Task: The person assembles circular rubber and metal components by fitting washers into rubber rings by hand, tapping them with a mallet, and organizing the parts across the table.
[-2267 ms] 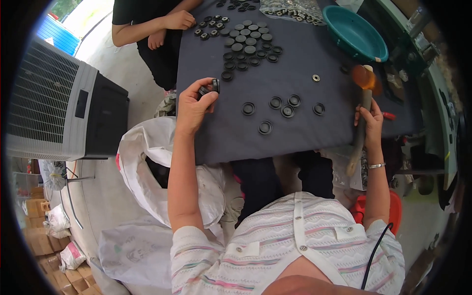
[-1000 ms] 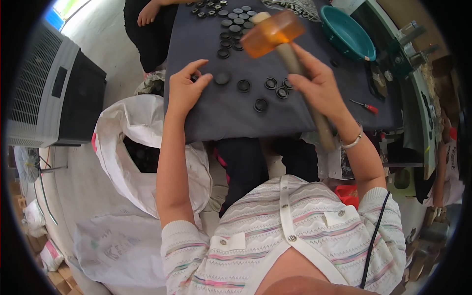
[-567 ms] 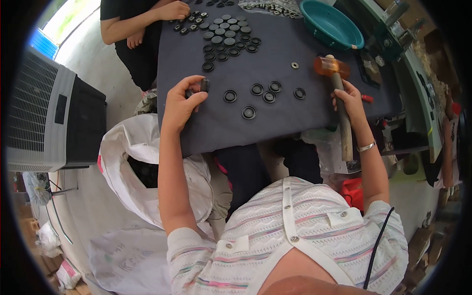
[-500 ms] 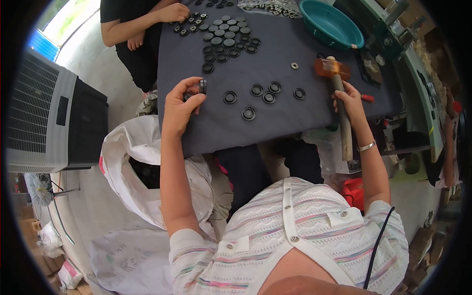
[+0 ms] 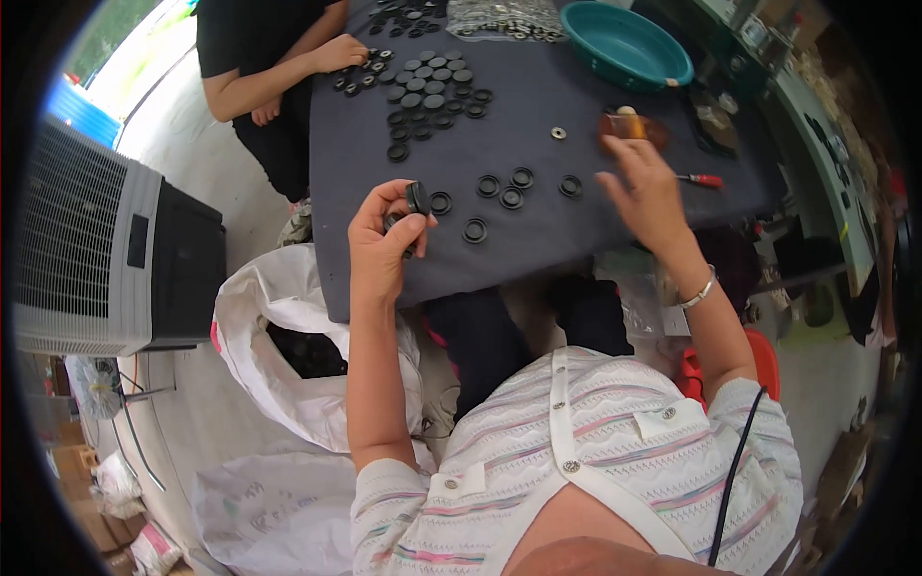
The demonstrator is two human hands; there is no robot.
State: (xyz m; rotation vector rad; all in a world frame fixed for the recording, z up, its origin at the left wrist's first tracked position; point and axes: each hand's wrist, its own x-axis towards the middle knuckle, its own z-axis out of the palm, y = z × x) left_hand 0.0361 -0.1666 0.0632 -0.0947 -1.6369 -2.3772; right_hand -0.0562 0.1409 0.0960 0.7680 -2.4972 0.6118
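Observation:
My left hand (image 5: 384, 235) is closed over the table's near left part, gripping black round caps; one cap (image 5: 417, 198) stands on edge between thumb and fingers, and another dark round piece shows lower in the grip. Over the right side, my right hand (image 5: 651, 192) has its fingers spread and holds nothing. Just beyond its fingertips lies the orange-brown head of a mallet (image 5: 648, 131); the handle is hidden by the hand. Several black ringed caps (image 5: 512, 198) lie loose between my hands. A small metal ring (image 5: 558, 133) sits farther back.
A red-handled tool (image 5: 709, 180) lies right of my right hand. Farther back are grouped grey-topped caps (image 5: 423, 86), a clear bag of metal parts (image 5: 504, 17) and a teal basin (image 5: 595, 60). A co-worker's hand (image 5: 341, 53) touches small parts. A white sack (image 5: 259, 288) stands left.
My right hand has let go of the mallet, which now rests on the table, and has opened. The left hand, still holding the caps, has come nearer and to the right.

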